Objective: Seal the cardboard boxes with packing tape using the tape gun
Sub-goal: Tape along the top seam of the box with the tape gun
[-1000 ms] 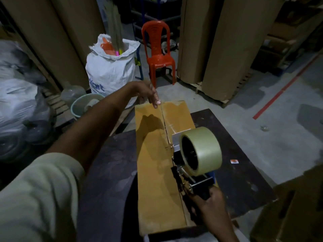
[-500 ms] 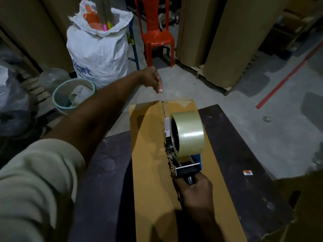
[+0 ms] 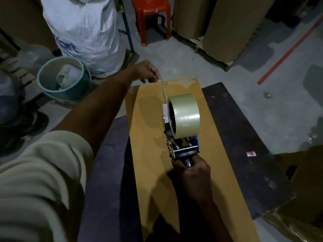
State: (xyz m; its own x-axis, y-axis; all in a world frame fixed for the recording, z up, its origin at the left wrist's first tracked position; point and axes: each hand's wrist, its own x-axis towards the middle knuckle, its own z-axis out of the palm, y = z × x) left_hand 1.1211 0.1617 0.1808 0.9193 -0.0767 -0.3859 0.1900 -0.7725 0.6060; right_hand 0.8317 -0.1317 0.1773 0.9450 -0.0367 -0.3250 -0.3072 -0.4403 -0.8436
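A long brown cardboard box lies lengthwise on a dark table, its centre seam running away from me. The tape gun, carrying a large roll of clear tape, sits on the seam about a third of the way back from the far end. My right hand grips its handle from the near side. My left hand reaches across to the box's far edge, fingers curled down over it at the seam. Wrinkled clear tape shows on the far end of the box top.
Beyond the table on the floor stand a teal bucket, a white sack, a red plastic chair and tall leaning cardboard sheets. Another cardboard box sits at the table's right near corner. A red line marks the floor.
The tape gun has moved forward along the seam toward the far end. My left hand lifted off the box top and has come back down on the far edge.
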